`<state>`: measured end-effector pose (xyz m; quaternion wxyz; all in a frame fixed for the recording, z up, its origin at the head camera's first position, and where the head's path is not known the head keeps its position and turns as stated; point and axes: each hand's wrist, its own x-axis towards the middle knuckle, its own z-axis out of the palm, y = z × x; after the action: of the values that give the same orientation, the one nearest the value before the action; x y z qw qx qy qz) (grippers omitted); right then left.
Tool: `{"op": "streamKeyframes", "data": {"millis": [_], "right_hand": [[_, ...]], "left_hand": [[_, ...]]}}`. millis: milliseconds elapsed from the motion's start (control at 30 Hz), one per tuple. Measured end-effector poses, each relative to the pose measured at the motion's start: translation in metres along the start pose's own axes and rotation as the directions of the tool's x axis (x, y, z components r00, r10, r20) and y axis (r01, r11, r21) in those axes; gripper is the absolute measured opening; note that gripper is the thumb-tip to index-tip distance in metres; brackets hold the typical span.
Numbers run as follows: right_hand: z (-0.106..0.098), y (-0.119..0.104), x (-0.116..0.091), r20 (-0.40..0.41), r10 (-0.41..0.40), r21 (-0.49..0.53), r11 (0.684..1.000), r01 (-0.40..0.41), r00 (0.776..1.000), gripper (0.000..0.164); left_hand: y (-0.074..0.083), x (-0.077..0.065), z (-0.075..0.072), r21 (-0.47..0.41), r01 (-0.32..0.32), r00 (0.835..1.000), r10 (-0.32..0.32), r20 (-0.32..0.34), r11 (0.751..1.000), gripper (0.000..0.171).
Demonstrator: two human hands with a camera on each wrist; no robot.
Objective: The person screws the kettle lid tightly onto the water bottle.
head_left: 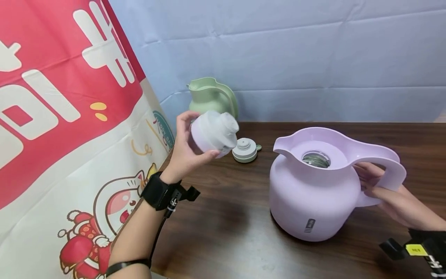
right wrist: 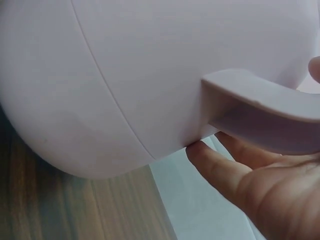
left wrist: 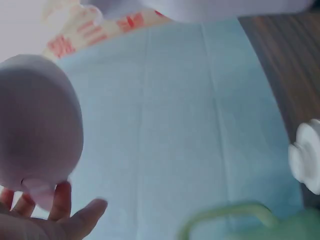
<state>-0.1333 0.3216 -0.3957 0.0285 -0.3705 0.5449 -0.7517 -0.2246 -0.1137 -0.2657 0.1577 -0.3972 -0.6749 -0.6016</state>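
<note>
The left hand (head_left: 184, 153) pinches a purple-and-white stopper (head_left: 211, 133), its fingers on the far side and its thumb along the near underside. The stopper sits tilted in that grasp, with its purple end toward the palm and its white, spouted end pointing away to the right, in the air over the desk (head_left: 209, 232).

The right hand (head_left: 397, 203) grips the handle of a large purple jug (head_left: 313, 197); its fingers pass through the loop and at least 2 fingertips reach the jug's body. The jug lies directly to the left of this hand and well apart from the left hand, to that hand's right. Its round mouth (head_left: 316, 159) faces upward, uncovered.

Just beyond the left hand and to its right, a small pale-green cap (head_left: 244, 150) with a loop rests on the desk. Farther behind the left hand, partly hidden by the stopper, stands a green jug (head_left: 208, 99).
</note>
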Motion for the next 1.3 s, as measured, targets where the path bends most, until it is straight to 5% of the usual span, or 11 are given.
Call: {"op": "streamKeyframes", "data": {"millis": [133,300,467,700,933,1300], "right_hand": [[0.0,0.0,-0.001,-0.016,0.01,-0.025,1.0,-0.011,1.0,0.066],[0.001,0.001,-0.001,-0.023,0.003,-0.043,0.999,-0.004,1.0,0.069],[0.003,0.001,-0.001,-0.046,0.011,-0.111,0.994,-0.016,0.999,0.072],[0.005,0.001,0.002,-0.048,-0.001,-0.107,0.994,-0.005,0.999,0.072],[0.009,0.002,0.005,-0.041,0.031,-0.086,0.996,-0.034,0.999,0.068],[0.01,0.002,0.008,-0.024,0.054,-0.054,0.997,-0.055,0.998,0.065]], "left_hand": [[0.01,0.026,0.018,-0.052,-0.117,0.992,0.119,0.03,0.992,0.087],[0.021,0.05,0.038,0.006,-0.249,0.968,0.249,0.037,0.968,0.082],[0.03,0.067,0.057,0.012,-0.323,0.945,0.322,0.049,0.946,0.078],[0.04,0.083,0.089,0.004,-0.263,0.952,0.259,0.163,0.965,0.08],[0.04,0.089,0.11,0.101,-0.388,0.891,0.345,0.296,0.916,0.075],[0.035,0.078,0.119,0.09,-0.314,0.855,0.24,0.46,0.945,0.063]]}}
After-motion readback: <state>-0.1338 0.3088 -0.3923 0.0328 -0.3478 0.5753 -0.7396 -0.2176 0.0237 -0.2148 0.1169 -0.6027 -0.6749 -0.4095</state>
